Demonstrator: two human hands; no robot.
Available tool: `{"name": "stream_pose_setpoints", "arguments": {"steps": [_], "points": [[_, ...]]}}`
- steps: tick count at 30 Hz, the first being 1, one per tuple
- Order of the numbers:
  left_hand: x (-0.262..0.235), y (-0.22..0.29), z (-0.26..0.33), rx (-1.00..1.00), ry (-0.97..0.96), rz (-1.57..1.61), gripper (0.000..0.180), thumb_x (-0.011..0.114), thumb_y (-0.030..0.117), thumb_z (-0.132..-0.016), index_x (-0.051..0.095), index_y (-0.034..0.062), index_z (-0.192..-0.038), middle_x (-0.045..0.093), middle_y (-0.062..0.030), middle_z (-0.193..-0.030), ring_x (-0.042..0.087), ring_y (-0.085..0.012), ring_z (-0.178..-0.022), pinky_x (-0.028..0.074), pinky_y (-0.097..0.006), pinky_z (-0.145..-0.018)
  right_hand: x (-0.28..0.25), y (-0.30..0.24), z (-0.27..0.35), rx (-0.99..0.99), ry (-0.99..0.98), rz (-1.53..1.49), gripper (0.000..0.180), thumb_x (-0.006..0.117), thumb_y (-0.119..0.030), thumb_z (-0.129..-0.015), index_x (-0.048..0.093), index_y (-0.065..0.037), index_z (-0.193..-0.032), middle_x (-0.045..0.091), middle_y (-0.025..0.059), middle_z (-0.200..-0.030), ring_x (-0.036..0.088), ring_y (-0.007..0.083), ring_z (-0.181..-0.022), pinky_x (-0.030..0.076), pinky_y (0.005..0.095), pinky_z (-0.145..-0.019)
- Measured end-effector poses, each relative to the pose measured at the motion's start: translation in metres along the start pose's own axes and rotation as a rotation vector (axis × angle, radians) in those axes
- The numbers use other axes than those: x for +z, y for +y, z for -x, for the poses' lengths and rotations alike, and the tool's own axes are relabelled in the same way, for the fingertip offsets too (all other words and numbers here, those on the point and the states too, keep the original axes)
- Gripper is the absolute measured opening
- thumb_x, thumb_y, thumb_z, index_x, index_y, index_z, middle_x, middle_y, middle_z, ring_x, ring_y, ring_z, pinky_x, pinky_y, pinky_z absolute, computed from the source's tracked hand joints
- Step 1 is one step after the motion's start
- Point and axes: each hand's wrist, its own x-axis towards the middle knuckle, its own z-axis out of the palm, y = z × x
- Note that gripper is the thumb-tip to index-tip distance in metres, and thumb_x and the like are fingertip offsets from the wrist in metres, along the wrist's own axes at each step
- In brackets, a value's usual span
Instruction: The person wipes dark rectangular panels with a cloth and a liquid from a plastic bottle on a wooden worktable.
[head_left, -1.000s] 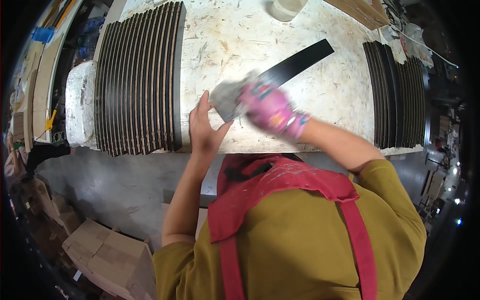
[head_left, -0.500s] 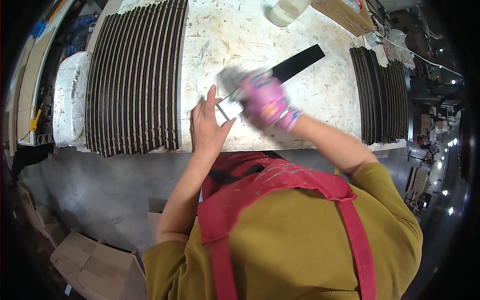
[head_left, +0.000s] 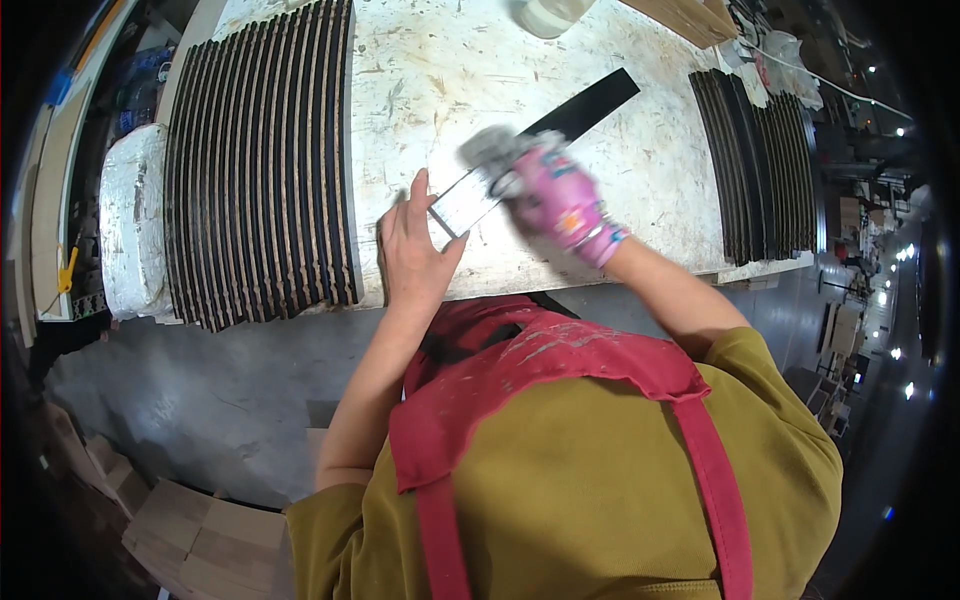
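A flat black strip lies slantwise on the worktable, its near end shining white in the light. My bare left hand holds that near end between thumb and forefinger, with the other fingers resting on the tabletop. My right hand, in a pink patterned glove, presses a wadded grey cloth on the strip's middle. The cloth is smeared by motion, and the gloved fingertips are partly hidden in it.
A long row of dark strips stands on the left, beside a white wrapped block. On the right is a shorter row. A translucent jar and a brown box sit at the back. Cardboard boxes lie below left.
My right hand and the cloth have shifted a little to the right along the strip, baring more of its near end. My left hand keeps its place at that end.
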Motion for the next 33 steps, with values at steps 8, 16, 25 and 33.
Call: {"name": "stream_pose_setpoints", "arguments": {"steps": [8, 16, 25, 33], "points": [[0.0, 0.003, -0.002, -0.032, -0.075, -0.054, 0.097, 0.079, 0.01, -0.062, 0.026, 0.0077, -0.142, 0.056, -0.0124, -0.105, 0.048, -0.0301, -0.102, 0.036, -0.042, -0.093, -0.001, -0.034, 0.006, -0.07, -0.044, -0.078, 0.027, 0.056, 0.001, -0.073, 0.057, -0.004, -0.1, 0.06, 0.0163, -0.101, 0.06, 0.0322, -0.09, 0.05, 0.0373, -0.074], [-0.001, 0.004, -0.004, -0.032, -0.094, -0.07, 0.094, 0.078, 0.011, -0.062, 0.028, 0.0068, -0.141, 0.055, -0.0124, -0.103, 0.048, -0.0299, -0.099, 0.036, -0.042, -0.091, 0.018, -0.038, 0.011, -0.005, -0.167, 0.121, 0.037, 0.054, 0.001, -0.072, 0.055, -0.001, -0.109, 0.06, 0.0161, -0.103, 0.06, 0.029, -0.096, 0.05, 0.0353, -0.081], [-0.001, 0.006, -0.004, -0.014, -0.092, -0.061, 0.094, 0.078, 0.011, -0.062, 0.027, 0.006, -0.141, 0.054, -0.0125, -0.103, 0.047, -0.0295, -0.1, 0.035, -0.042, -0.091, 0.016, -0.034, 0.018, 0.015, -0.175, 0.181, 0.034, 0.059, -0.013, -0.079, 0.055, -0.002, -0.111, 0.057, 0.0175, -0.109, 0.06, 0.0334, -0.094, 0.049, 0.0421, -0.079], [-0.002, 0.009, -0.005, -0.023, -0.122, -0.056, 0.094, 0.078, 0.01, -0.062, 0.027, 0.006, -0.141, 0.053, -0.0121, -0.104, 0.046, -0.0294, -0.101, 0.034, -0.042, -0.092, 0.014, -0.024, 0.026, -0.104, 0.209, 0.145, 0.039, 0.062, -0.015, -0.078, 0.053, 0.002, -0.112, 0.058, 0.0185, -0.095, 0.061, 0.0314, -0.08, 0.051, 0.0397, -0.067]]}}
